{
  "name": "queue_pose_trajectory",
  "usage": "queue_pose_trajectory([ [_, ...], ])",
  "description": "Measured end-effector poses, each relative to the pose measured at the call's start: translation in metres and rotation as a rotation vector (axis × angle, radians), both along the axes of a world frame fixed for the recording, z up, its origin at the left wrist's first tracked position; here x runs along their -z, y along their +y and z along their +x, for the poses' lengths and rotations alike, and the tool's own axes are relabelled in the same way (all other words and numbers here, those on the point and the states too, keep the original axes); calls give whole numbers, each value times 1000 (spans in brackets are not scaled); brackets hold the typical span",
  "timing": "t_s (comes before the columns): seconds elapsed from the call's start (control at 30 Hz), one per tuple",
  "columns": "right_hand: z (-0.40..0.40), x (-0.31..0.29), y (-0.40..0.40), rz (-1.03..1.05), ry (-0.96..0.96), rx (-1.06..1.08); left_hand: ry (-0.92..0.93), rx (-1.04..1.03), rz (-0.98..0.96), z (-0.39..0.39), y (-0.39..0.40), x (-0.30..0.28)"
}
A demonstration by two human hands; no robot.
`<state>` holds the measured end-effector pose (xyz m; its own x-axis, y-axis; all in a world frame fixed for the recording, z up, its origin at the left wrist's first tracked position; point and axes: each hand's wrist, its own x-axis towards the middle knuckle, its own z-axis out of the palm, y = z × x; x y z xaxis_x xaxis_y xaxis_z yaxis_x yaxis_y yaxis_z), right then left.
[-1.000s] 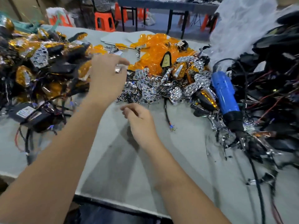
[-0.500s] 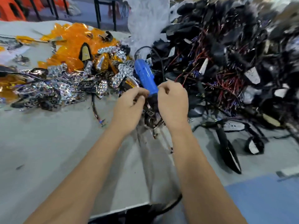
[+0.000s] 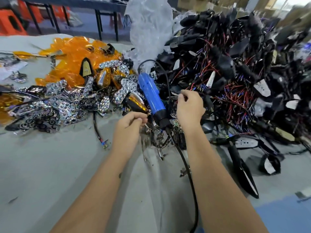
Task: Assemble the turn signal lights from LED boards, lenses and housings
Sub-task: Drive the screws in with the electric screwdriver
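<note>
Beside blue screwdriver (image 3: 151, 95), both hands (image 3: 129, 122) (image 3: 189, 106)

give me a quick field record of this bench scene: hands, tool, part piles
left hand: fingers curled, pinching a small part too small to identify
right hand: curled at the edge of the wired housings; what it holds is hidden
tool: blue electric screwdriver lying between the hands, black cord trailing toward the camera
left pile: silver reflectors, orange lenses behind
right pile: black housings with red and blue wires
surface: grey table
</note>
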<state>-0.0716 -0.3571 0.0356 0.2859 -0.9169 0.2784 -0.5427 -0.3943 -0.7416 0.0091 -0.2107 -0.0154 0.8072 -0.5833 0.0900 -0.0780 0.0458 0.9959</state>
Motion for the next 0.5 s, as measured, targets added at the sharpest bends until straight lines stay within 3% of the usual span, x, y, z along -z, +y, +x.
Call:
queue_pose_trajectory([
  [0.1,3,-14,10,-37,-438,88,14,10,-10,-1,1,0],
  [0.2,5,-29,16,17,-637,68,66,12,-27,-2,1,-1],
  [0.37,3,-31,29,34,-652,-19,77,7,-35,-2,1,-2],
  [0.5,3,-13,43,67,-510,-123,125,15,-88,-2,0,-4],
])
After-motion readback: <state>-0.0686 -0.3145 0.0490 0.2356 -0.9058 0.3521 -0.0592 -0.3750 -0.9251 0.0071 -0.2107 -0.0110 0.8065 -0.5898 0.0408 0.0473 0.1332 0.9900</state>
